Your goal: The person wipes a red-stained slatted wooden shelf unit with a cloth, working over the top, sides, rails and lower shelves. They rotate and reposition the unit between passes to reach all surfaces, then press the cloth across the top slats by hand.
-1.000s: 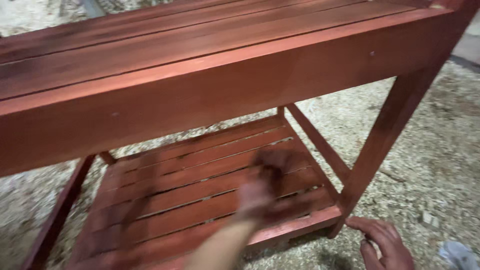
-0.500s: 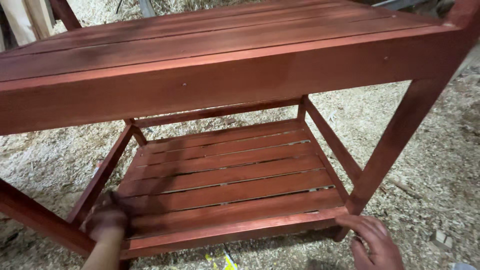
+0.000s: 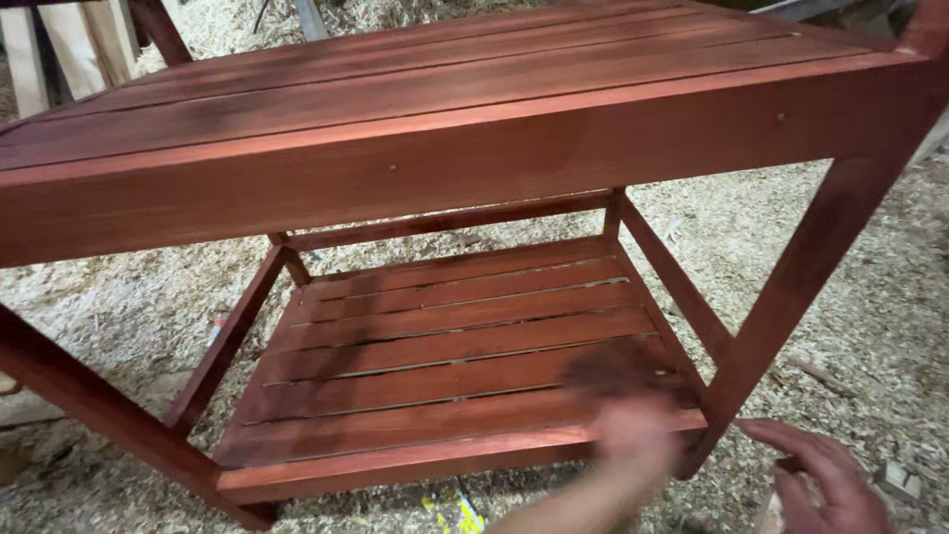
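Note:
A red-stained wooden table (image 3: 445,89) stands on a floor of sawdust, with a slatted lower shelf (image 3: 445,346) between its legs. My left hand (image 3: 633,435) is blurred with motion over the front right of that shelf. It seems to press a dark rag (image 3: 613,371) against the slats. My right hand (image 3: 825,480) is low at the right, fingers spread and holding nothing, beside the foot of the front right leg (image 3: 791,287).
Wood shavings (image 3: 119,297) cover the ground all around. Pale planks (image 3: 59,49) lean at the back left. A yellow-marked scrap (image 3: 455,514) lies under the shelf's front rail. The front left leg (image 3: 89,405) slants across the lower left.
My left hand has swept along the lower shelf from its front left corner to its front right. My right hand has stayed by the right leg.

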The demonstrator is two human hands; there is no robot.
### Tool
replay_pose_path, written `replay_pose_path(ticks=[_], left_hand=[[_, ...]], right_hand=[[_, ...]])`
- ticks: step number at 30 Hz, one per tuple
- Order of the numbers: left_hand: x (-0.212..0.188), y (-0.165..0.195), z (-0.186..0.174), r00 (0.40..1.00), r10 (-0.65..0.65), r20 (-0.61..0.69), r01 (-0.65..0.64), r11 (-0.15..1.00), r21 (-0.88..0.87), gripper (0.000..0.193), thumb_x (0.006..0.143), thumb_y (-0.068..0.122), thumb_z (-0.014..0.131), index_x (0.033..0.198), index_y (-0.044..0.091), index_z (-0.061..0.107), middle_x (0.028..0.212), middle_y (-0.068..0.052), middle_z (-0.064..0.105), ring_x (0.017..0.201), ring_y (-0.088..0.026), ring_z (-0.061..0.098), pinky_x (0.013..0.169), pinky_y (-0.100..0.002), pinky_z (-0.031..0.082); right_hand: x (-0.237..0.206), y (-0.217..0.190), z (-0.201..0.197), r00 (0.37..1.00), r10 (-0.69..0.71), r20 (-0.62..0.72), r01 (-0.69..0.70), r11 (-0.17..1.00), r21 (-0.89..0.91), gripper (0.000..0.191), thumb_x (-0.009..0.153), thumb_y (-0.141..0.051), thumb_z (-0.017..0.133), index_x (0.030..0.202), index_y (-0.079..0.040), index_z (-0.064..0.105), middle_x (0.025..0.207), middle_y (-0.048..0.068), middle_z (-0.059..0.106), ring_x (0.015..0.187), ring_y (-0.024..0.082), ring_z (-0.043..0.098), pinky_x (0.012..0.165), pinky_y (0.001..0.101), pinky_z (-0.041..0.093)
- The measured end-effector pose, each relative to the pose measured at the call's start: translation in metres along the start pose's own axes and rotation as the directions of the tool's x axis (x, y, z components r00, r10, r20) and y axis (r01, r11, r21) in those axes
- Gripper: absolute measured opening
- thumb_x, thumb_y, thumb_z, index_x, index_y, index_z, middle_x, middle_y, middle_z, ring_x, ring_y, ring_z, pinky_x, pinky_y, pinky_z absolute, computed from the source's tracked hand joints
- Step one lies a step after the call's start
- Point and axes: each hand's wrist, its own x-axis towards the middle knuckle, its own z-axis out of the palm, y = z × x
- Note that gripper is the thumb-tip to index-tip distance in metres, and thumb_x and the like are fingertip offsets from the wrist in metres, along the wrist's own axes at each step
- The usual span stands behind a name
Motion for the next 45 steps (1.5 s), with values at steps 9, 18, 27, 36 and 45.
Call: replay_pose_path(ticks=[9,18,27,36,45], left_hand=[[-0.055,-0.031,-0.006,0.905,0.38,-0.193,-0.323,0.907,0.27,0.026,0.087,0.018,0.062,0.111,0.01,0.062,0.108,-0.013,0.06,0.084,-0.033,0.063,0.066,-0.049,0.051],[-0.199,-0.274,-0.09,0.91,0.133,-0.392,0.019,0.932,0.361,0.063,0.072,0.007,0.055,0.135,0.015,0.054,0.126,-0.016,0.06,0.103,-0.039,0.063,0.077,-0.05,0.056],[-0.309,-0.374,-0.2,0.848,0.054,-0.527,0.383,0.624,0.681,0.031,0.082,0.02,0.058,0.113,0.015,0.057,0.13,-0.016,0.062,0.064,-0.033,0.069,0.047,-0.049,0.056],[-0.313,-0.229,-0.35,0.793,-0.548,-0.266,0.559,0.828,-0.039,0.038,0.082,0.028,0.075,0.12,0.03,0.066,0.116,-0.009,0.07,0.111,-0.035,0.069,0.094,-0.046,0.057],[-0.323,-0.183,-0.373,0.968,-0.207,0.14,0.202,0.325,-0.924,0.039,0.087,0.023,0.084,0.117,0.008,0.064,0.098,-0.005,0.069,0.093,-0.015,0.066,0.085,-0.035,0.053]], right_hand=[[0.004,-0.026,0.001,0.995,0.097,-0.019,-0.098,0.992,-0.076,0.05,0.081,-0.001,0.062,0.125,-0.02,0.072,0.13,0.008,0.07,0.117,0.022,0.066,0.096,0.0384,0.058],[0.014,-0.066,0.071,0.972,-0.233,-0.008,0.23,0.963,-0.14,0.047,0.074,-0.007,0.063,0.119,-0.019,0.07,0.124,0.011,0.067,0.126,0.032,0.056,0.111,0.0434,0.042],[0.048,-0.09,0.115,0.956,-0.292,0.035,0.294,0.953,-0.07,0.048,0.076,-0.01,0.067,0.123,-0.01,0.066,0.121,0.019,0.065,0.123,0.037,0.055,0.107,0.0453,0.043],[0.054,-0.179,0.058,0.951,-0.272,0.147,0.272,0.962,0.025,0.043,0.076,-0.006,0.065,0.117,-0.016,0.071,0.123,0.012,0.07,0.126,0.034,0.057,0.111,0.0448,0.041],[0.064,-0.283,-0.008,0.758,0.351,0.549,-0.435,0.9,0.025,0.044,0.087,-0.015,0.065,0.128,-0.025,0.07,0.123,0.008,0.071,0.118,0.028,0.065,0.104,0.0398,0.049]])
